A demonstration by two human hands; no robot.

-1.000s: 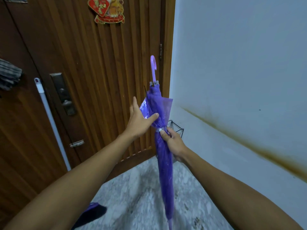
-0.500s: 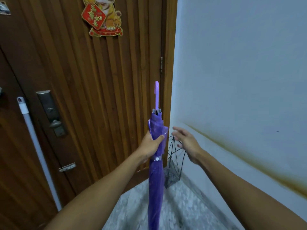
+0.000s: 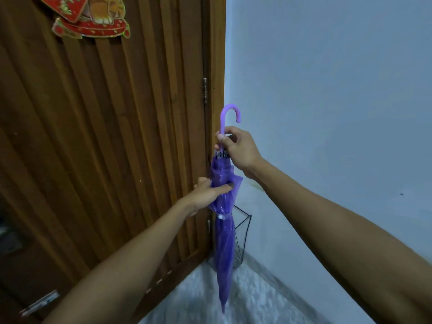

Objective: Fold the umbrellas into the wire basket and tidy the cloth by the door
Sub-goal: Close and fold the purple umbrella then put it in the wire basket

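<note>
A folded purple umbrella [image 3: 225,239] hangs upright in the air, hooked handle up and tip pointing at the floor, its strap snapped round the canopy. My left hand [image 3: 208,192] grips the bunched canopy just above the strap. My right hand [image 3: 236,148] pinches the handle shaft just below the hook. Behind the umbrella's lower half, a black wire basket [image 3: 242,232] stands in the corner between door and wall, partly hidden. No cloth is in view.
A slatted wooden door [image 3: 117,148] fills the left side, with a red paper decoration [image 3: 91,22] near its top. A pale blue wall [image 3: 339,101] runs along the right. Speckled stone floor [image 3: 252,298] lies below the umbrella's tip.
My right hand, open beside the basket half a second ago, has risen and taken the handle shaft. The umbrella has moved up and toward the corner, and the hook now faces right.
</note>
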